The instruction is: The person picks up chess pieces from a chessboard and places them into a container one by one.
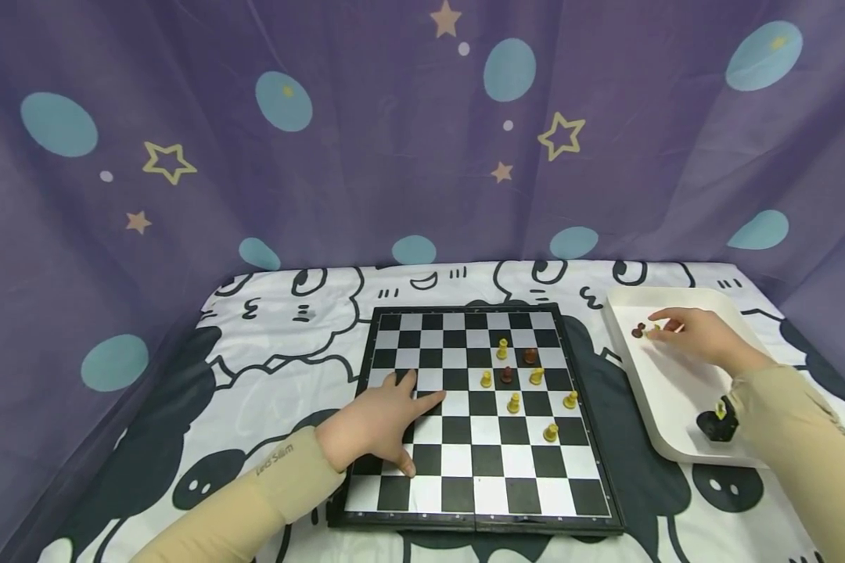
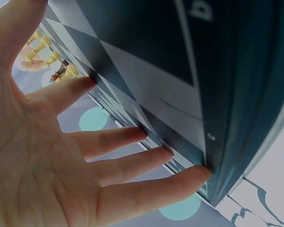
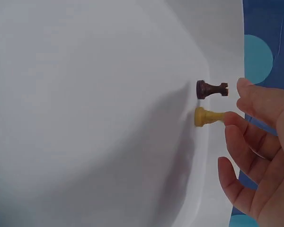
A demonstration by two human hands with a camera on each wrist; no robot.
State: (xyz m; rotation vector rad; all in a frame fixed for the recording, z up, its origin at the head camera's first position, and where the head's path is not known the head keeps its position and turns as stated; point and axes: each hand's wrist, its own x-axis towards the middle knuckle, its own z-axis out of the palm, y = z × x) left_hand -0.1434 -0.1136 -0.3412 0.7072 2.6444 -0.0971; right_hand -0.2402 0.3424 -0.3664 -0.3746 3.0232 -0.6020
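My left hand [image 1: 387, 414] rests with spread fingers on the left part of a black-and-white chessboard [image 1: 475, 485]. In the left wrist view, its fingertips [image 2: 199, 176] meet the board's surface. Over the far end of a white tray [image 1: 683, 391] is my right hand [image 1: 700, 336]. A brown rook [image 3: 210, 89] and a yellow chess piece [image 3: 207, 116] stand side by side in that tray. Fingertips of the right hand overlap the yellow piece's top, hiding it. The thumb is apart from the fingers, close to the rook's top.
Several yellow chess pieces [image 1: 513, 403] and two brown ones [image 1: 530, 356] stand on the right half of the board. A patterned cloth [image 1: 282, 313] lies beneath, and a purple curtain [image 1: 394, 180] hangs behind. The tray is to the right of the board.
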